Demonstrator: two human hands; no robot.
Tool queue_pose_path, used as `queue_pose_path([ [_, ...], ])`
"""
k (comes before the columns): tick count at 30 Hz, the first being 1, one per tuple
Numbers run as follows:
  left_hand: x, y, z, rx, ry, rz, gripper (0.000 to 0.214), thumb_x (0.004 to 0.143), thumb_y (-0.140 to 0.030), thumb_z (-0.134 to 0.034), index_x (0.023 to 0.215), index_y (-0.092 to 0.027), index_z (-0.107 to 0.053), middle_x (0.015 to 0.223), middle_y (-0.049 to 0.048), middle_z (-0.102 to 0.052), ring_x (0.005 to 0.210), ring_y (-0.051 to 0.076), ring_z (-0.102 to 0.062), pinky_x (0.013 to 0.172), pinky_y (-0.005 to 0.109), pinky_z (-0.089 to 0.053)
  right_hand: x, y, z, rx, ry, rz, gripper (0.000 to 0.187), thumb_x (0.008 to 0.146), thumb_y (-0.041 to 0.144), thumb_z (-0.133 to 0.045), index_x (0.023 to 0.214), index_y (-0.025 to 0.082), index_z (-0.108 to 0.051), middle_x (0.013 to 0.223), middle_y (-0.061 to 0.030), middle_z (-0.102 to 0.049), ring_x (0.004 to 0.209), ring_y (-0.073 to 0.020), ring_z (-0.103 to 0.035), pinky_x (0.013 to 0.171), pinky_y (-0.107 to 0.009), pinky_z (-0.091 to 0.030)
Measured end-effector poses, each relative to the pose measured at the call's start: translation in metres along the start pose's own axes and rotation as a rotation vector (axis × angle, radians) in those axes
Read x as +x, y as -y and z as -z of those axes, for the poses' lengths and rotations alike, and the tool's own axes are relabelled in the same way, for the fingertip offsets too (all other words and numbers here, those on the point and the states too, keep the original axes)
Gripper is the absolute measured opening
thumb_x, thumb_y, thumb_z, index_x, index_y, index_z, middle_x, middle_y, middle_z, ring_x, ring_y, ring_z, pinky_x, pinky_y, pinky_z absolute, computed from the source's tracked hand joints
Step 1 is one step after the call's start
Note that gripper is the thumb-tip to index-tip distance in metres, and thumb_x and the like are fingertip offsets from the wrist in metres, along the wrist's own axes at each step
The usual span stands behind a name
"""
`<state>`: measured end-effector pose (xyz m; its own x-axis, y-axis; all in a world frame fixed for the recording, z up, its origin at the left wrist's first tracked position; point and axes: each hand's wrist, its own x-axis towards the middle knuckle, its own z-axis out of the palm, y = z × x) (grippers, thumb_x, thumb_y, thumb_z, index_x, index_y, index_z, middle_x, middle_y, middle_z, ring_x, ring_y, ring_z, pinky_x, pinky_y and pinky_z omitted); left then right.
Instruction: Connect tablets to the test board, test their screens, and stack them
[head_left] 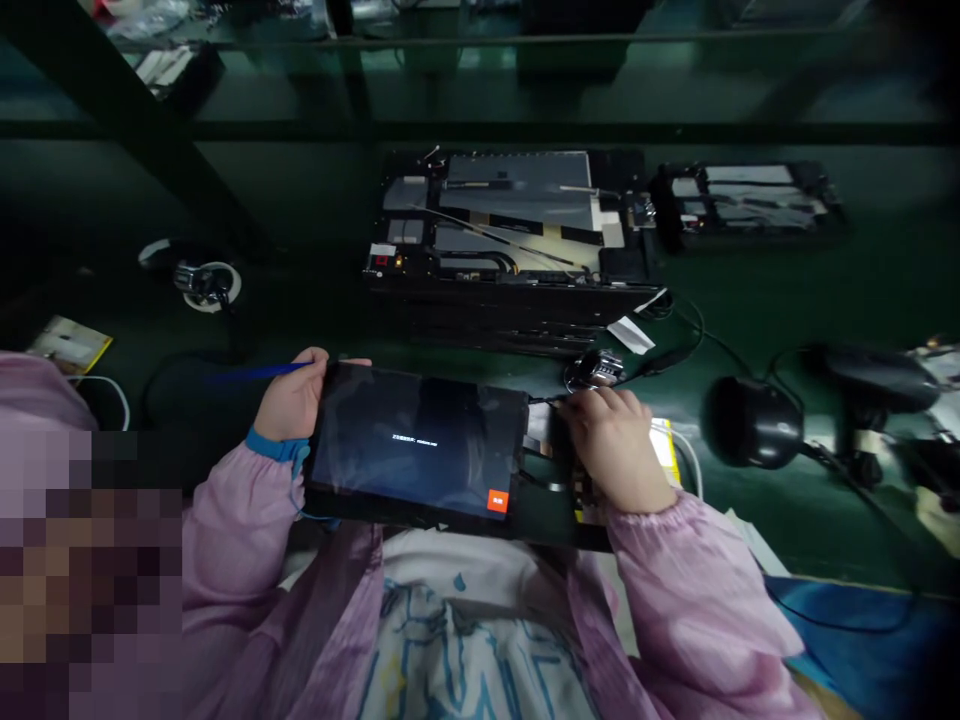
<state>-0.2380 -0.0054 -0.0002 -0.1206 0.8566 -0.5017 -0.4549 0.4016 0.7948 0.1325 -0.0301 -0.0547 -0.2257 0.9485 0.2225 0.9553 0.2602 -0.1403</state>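
Note:
A tablet-like display panel is lit, with a line of white text and an orange-red button in its lower right corner. My left hand, with a blue band at the wrist, grips the panel's left edge. A thin blue stick juts out leftward from those fingers, blurred. Beyond the panel's right edge my right hand has its fingers closed and pressed down near a black cable. What its fingertips hold is hidden. Partly beneath that hand lies an exposed circuit board.
Behind the panel sits a stack of opened tablet units, with another opened unit at its right. A black scanner-like device and cables stand to the right. A cable grommet is at left. Another person's sleeve shows far left.

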Motion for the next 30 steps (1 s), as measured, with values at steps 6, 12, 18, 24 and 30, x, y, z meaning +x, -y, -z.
queue_pose_path([
  [6,-0.001,0.002,-0.001,-0.010,-0.027,-0.020,0.012,0.082,-0.019,-0.057,0.075,-0.020,-0.047,0.094,0.0076,-0.073,0.090,0.027,-0.070,0.085,0.047,-0.056,-0.011,0.009,0.027,0.561,-0.059,0.097,0.010,0.092,0.027,-0.054,0.090,0.020,-0.059,0.087,-0.0068,-0.065,0.083,-0.0209,-0.062,0.072,-0.035,-0.050],
  [12,-0.001,0.002,-0.006,0.050,-0.078,-0.089,0.014,0.085,-0.017,-0.053,0.072,-0.020,-0.048,0.083,0.0057,-0.074,0.081,0.024,-0.072,0.080,0.041,-0.058,-0.024,0.027,0.038,0.720,0.065,0.093,0.014,0.092,0.031,-0.055,0.086,0.020,-0.062,0.078,-0.0051,-0.067,0.072,-0.0177,-0.065,0.062,-0.031,-0.053],
  [18,-0.002,0.000,-0.009,0.131,-0.104,-0.103,0.013,0.086,-0.014,-0.050,0.075,-0.019,-0.048,0.082,0.0062,-0.075,0.080,0.023,-0.072,0.075,0.037,-0.059,-0.030,0.030,0.032,0.808,0.048,0.071,0.011,0.090,0.028,-0.058,0.086,0.019,-0.064,0.079,-0.0054,-0.068,0.071,-0.0159,-0.066,0.058,-0.027,-0.054],
  [24,-0.001,-0.001,-0.011,0.098,-0.119,-0.081,0.014,0.084,-0.017,-0.058,0.075,-0.020,-0.048,0.089,0.0069,-0.075,0.090,0.026,-0.072,0.082,0.041,-0.058,-0.032,0.026,0.026,0.855,0.027,0.045,0.012,0.090,0.028,-0.059,0.084,0.019,-0.065,0.078,-0.0052,-0.068,0.071,-0.0155,-0.066,0.059,-0.027,-0.054],
  [30,-0.001,0.000,-0.010,0.093,-0.134,-0.113,0.012,0.084,-0.014,-0.057,0.075,-0.020,-0.052,0.082,0.0048,-0.076,0.085,0.024,-0.073,0.081,0.040,-0.060,-0.034,0.025,0.023,0.895,0.002,0.131,0.011,0.090,0.025,-0.058,0.087,0.020,-0.067,0.080,-0.0054,-0.068,0.075,-0.0159,-0.067,0.066,-0.029,-0.056],
])
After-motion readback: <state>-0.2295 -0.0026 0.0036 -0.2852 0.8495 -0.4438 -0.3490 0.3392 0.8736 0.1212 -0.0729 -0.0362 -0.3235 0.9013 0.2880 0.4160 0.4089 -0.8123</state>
